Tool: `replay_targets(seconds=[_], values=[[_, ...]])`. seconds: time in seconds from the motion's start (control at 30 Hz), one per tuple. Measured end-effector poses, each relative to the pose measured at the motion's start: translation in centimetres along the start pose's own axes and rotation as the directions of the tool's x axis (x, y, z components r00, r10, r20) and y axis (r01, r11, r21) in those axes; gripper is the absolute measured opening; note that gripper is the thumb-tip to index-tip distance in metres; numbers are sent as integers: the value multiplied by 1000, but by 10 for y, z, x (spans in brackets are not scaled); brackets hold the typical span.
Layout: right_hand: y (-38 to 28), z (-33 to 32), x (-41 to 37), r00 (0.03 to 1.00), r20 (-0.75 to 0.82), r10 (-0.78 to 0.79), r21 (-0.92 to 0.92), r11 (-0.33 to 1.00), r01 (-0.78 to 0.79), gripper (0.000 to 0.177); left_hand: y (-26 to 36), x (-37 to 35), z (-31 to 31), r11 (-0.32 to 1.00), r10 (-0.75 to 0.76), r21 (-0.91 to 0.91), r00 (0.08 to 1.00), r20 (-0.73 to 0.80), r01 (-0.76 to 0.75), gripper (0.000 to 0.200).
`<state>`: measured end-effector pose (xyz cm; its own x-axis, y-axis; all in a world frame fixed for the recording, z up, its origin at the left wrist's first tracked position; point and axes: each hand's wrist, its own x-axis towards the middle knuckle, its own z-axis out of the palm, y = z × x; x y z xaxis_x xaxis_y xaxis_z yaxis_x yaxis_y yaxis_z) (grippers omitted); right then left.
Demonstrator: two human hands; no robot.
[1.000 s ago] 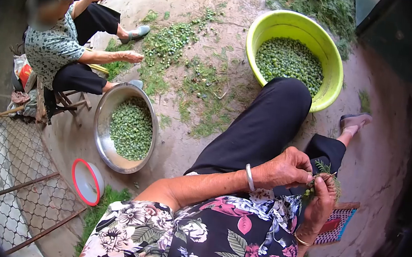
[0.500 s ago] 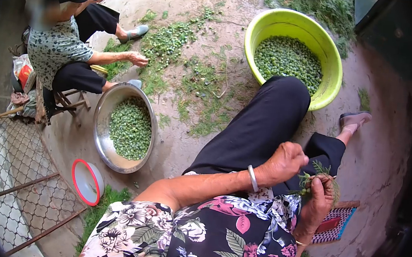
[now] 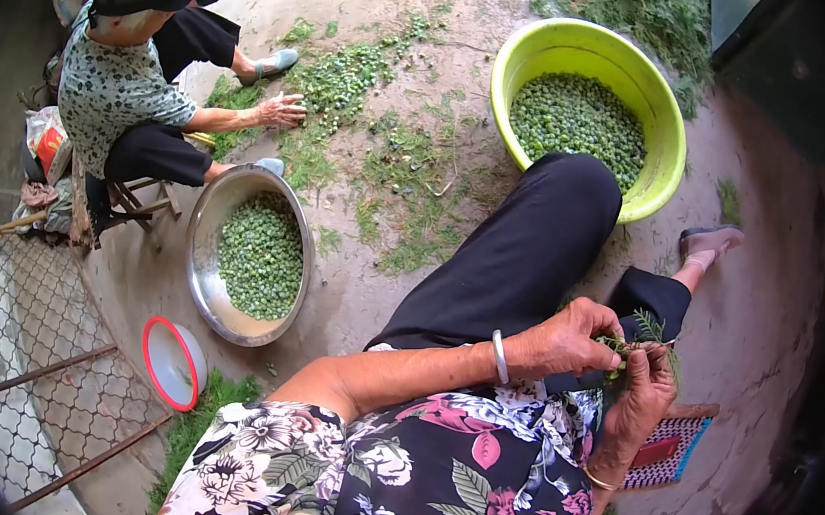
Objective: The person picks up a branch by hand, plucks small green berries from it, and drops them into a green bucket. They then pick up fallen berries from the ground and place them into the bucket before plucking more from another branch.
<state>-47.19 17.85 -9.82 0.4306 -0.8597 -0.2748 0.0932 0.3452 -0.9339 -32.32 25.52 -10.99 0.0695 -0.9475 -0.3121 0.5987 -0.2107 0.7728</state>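
Note:
My right hand [image 3: 641,394] is closed around a green evergreen sprig [image 3: 648,328], its feathery tips sticking out past the fingers. My left hand [image 3: 570,339], with a silver bangle at the wrist, pinches at the near side of the same sprig; the fingertips partly hide what they grip. Both hands meet above my lap, by my dark trousers [image 3: 513,253]. Beyond my knee stands a yellow-green basin [image 3: 665,173] holding many small round green cones [image 3: 577,124]. A metal basin [image 3: 201,281] to the left holds more of these cones.
A seated co-worker [image 3: 130,77] at upper left reaches one hand [image 3: 282,110] toward loose cones and sprigs [image 3: 341,79] on the floor. A red-rimmed bowl [image 3: 197,366], wire mesh panel [image 3: 34,318], woven seat [image 3: 679,451] and heaped greenery [image 3: 649,16] lie around.
My left hand has moved right and down from beside the sprig to pinch at it. The co-worker's head has turned down, and that reaching hand has shifted slightly forward with fingers spread.

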Motion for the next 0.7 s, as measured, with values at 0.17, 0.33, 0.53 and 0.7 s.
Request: replay_targets(seconds=[0.17,0.33,0.53,0.7], values=[[0,5,-1,1000,-29,-13,-48,999,11,10,3,0,2,998,21,53,999,-31,-20,16],[-5,12,-4,999,-6,34,-60,998,-34,6,0,1,1,1000,15,29,997,-73,-13,12],[-11,8,-9,997,12,78,-80,994,-77,2,0,-1,7,997,20,-76,992,-122,-30,14],[-4,4,-7,997,-2,79,-86,993,-78,1,-2,2,5,998,-16,52,998,-65,19,13]])
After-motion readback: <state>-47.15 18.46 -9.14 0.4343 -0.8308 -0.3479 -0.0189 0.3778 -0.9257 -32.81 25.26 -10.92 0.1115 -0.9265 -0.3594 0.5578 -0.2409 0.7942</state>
